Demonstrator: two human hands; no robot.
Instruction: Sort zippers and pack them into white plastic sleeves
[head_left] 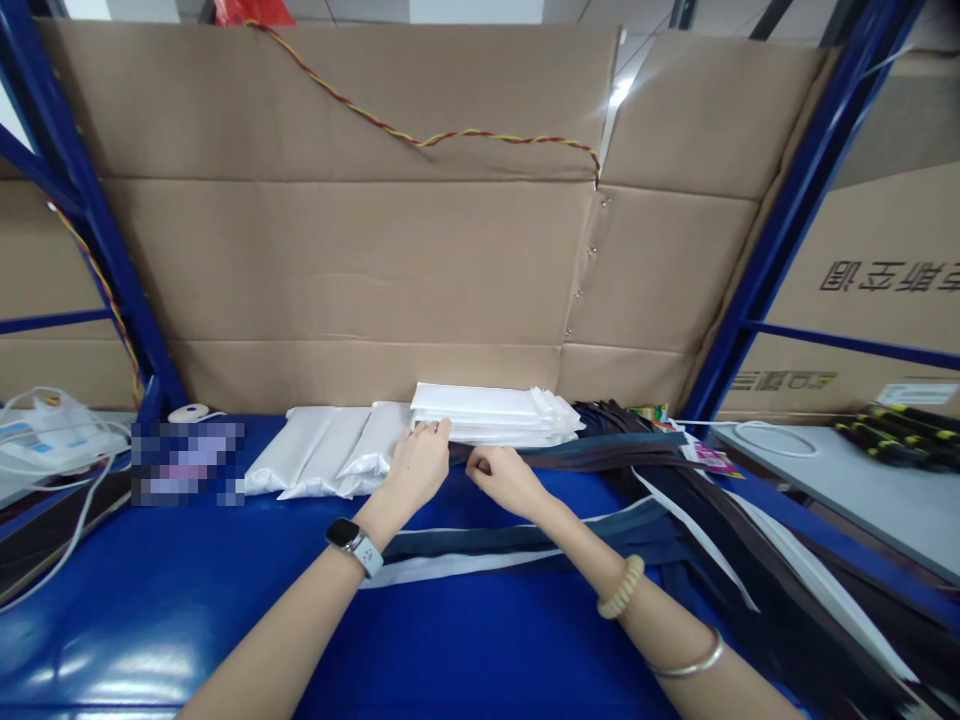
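My left hand (421,458), with a watch on the wrist, is closed at the front left edge of a stack of flat white packets (480,402). Whatever its fingers hold is hidden. To its right, my right hand (504,478) is curled with thumb and fingertips together, just below the stack. Near its fingertips runs a dark brown strip (585,458), and what the pinch holds is too small to tell. Plump white packets (319,450) lie left of my left hand. Dark and white strips (480,545) stretch across the blue surface below both hands.
A cardboard wall (360,260) stands behind the blue table (465,640), between blue metal posts. Long dark strips (795,560) hang over the right side. White cables (75,440) lie at the left, beside a white roll (189,412). Black and yellow items (900,437) rest on a grey shelf.
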